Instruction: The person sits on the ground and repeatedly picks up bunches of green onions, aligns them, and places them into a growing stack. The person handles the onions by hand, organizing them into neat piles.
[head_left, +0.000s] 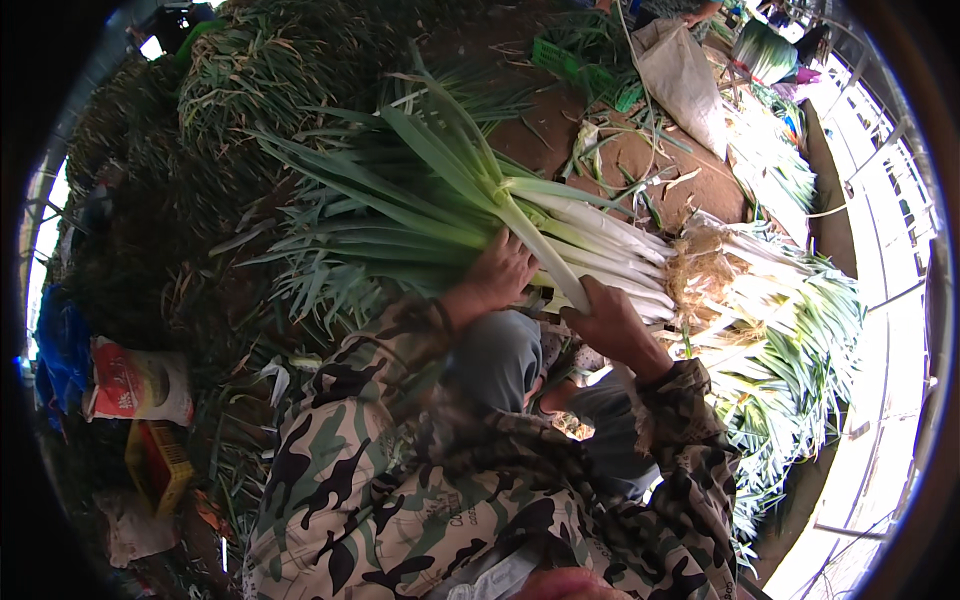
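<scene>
In my right hand (616, 322) is a single long green onion (541, 241), gripped low on its white shank. It slants up and to the left, its green leaves fanning out at the top. My left hand (501, 271) lies just left of that shank, against a pile of green onions (607, 232). Its fingers are bent and partly hidden, so whether they hold a stalk is unclear. The pile lies crosswise before me, with dark green leaves to the left and white shanks to the right. Brownish roots (697, 274) show at the right end.
More green onions (787, 360) are heaped along the right side. A large leafy heap (247, 90) stands at upper left. Beyond the pile are a green plastic crate (570, 64) and a pale woven sack (679, 79). A printed sack (142, 381) and yellow crate (159, 465) sit at left.
</scene>
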